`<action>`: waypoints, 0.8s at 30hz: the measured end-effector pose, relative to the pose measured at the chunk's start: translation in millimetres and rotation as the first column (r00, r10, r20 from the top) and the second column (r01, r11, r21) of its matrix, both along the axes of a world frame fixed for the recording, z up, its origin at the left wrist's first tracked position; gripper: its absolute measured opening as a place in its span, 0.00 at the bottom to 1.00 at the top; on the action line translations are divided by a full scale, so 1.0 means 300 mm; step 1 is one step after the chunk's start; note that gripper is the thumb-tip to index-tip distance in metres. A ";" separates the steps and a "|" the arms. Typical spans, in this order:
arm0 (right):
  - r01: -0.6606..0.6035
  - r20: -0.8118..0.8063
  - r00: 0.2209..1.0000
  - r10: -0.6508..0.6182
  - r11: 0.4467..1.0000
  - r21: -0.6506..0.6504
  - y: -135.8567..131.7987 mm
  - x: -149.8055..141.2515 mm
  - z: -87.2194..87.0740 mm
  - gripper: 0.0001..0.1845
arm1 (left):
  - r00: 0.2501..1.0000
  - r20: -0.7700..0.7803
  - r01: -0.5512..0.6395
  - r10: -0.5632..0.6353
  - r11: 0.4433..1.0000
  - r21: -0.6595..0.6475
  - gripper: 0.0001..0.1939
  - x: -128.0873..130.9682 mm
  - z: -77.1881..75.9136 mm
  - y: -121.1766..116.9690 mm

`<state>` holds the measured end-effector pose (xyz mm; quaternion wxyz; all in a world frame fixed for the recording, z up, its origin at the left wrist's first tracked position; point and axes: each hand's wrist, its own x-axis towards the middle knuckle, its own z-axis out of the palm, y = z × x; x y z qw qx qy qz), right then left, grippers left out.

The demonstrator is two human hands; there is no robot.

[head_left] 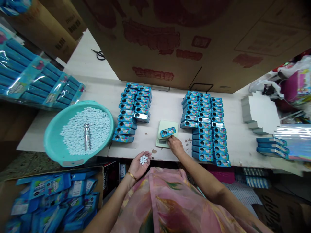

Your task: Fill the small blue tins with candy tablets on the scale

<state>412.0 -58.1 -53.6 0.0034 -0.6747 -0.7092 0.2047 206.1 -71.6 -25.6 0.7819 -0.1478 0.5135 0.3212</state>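
My left hand is cupped palm up at the table's front edge, holding a small heap of pale candies. A small blue tin with a round dark opening rests on a pale green digital scale. My right hand has its fingers closed at the tin's near edge; the fingertips are partly hidden. A turquoise basin on the left is full of the same pale candies, with a shiny metal scoop or tube lying on top.
Rows of blue tins stand left and right of the scale. A large cardboard box rises behind. Scissors lie at the back left. A carton of blue packets sits below; white card stacks are at right.
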 end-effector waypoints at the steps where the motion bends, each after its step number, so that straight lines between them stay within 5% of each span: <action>1: -0.002 -0.041 0.999 0.004 0.999 0.041 -0.004 -0.001 0.020 0.12 | 1.000 0.013 0.004 -0.004 1.000 0.009 0.09 0.005 0.001 0.004; 5: -0.010 -0.246 0.965 0.087 0.954 0.298 0.010 -0.005 0.116 0.13 | 0.997 0.071 0.012 -0.016 0.998 0.056 0.09 0.040 0.011 0.029; 8: -0.024 -0.228 0.967 0.114 0.931 0.364 0.048 -0.009 0.168 0.13 | 0.995 0.099 0.000 -0.009 0.995 0.097 0.09 0.074 0.030 0.050; 11: -0.085 -0.205 0.964 0.169 0.928 0.364 0.046 -0.043 0.188 0.14 | 0.986 0.165 -0.002 -0.021 0.990 0.141 0.10 0.095 0.048 0.061; 16: -0.390 -0.139 0.889 0.436 0.881 0.267 -0.060 -0.178 0.169 0.16 | 0.968 0.246 0.020 -0.045 0.994 0.103 0.13 0.084 0.043 0.032; 24: -0.533 -0.145 0.823 0.549 0.835 0.137 -0.104 -0.214 0.168 0.12 | 0.975 0.205 0.077 -0.088 0.995 0.062 0.17 0.053 0.016 -0.030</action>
